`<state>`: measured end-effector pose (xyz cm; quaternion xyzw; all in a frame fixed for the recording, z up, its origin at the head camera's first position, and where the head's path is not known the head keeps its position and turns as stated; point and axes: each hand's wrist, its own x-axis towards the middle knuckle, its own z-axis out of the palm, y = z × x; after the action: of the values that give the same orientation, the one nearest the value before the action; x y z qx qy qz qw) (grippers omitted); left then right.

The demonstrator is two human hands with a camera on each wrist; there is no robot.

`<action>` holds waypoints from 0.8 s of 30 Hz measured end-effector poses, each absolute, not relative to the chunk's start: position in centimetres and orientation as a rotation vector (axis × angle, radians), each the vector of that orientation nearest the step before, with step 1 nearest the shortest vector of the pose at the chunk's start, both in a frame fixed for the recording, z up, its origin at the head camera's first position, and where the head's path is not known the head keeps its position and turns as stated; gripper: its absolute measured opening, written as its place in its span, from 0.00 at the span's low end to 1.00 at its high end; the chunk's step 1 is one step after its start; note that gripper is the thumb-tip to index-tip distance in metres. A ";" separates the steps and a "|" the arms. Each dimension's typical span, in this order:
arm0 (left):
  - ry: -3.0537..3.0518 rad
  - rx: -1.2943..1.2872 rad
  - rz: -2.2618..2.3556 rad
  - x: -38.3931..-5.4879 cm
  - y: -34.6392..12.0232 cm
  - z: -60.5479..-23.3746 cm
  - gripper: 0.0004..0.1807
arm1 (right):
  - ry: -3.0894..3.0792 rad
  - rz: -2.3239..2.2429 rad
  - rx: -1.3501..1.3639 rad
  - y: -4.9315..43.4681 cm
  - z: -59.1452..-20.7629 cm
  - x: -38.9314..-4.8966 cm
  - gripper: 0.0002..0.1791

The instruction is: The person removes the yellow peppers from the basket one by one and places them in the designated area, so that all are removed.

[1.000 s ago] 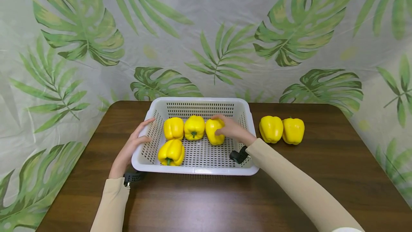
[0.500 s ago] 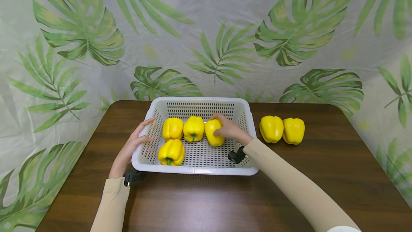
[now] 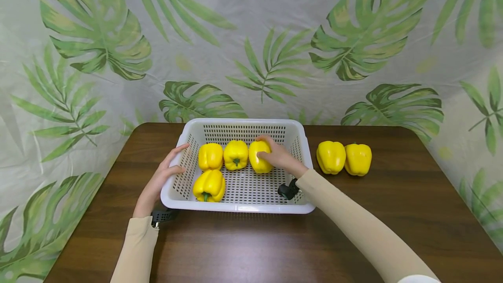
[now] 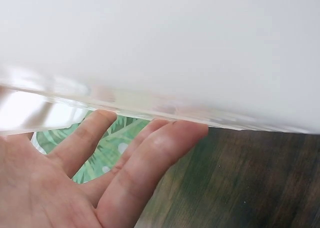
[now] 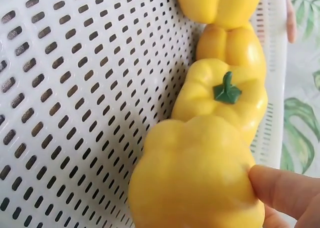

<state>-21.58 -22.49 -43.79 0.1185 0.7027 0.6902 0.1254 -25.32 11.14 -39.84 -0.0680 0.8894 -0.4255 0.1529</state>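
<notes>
A white slotted plastic basket (image 3: 237,208) stands on the brown table with several yellow bell peppers inside. My right hand (image 3: 277,155) grips the rightmost bell pepper (image 3: 259,163) of its back row, thumb on the near side and fingers behind. In the right wrist view that bell pepper (image 5: 195,173) fills the front, the thumb against its side. Left of it sits a bell pepper with a green stem (image 3: 235,156), then another bell pepper (image 3: 210,156); a further bell pepper (image 3: 209,187) lies in front. My left hand (image 3: 161,178) touches the basket's left rim with extended fingers (image 4: 145,163).
Two more yellow bell peppers, a nearer one (image 3: 331,157) and its neighbour (image 3: 358,160), stand side by side on the table (image 3: 397,195) right of the basket. A leaf-print cloth (image 3: 271,56) hangs behind the table's back edge.
The right hand and its bell pepper have shifted slightly left and back, closer to the stemmed pepper. The back-row peppers sit a little further left. The left hand has stayed at the rim.
</notes>
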 end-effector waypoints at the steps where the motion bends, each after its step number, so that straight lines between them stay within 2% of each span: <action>1: 2.044 0.345 2.012 -21.6 -22.5 -43.8 0.35 | 2.554 -1.224 -0.193 11.1 -39.8 -25.3 0.26; 10: 2.044 0.344 2.012 -21.6 -22.5 -43.8 0.35 | 2.469 -1.325 -0.211 11.3 -39.3 -25.0 0.33; 24: 2.070 0.329 1.992 -21.4 -22.4 -43.6 0.35 | 2.280 -1.598 -0.268 13.9 -37.7 -24.2 0.30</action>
<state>-21.39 -22.43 -43.64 0.1129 0.7104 0.6835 0.1244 -24.23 13.86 -37.65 -0.0944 0.8031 -0.5628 0.1712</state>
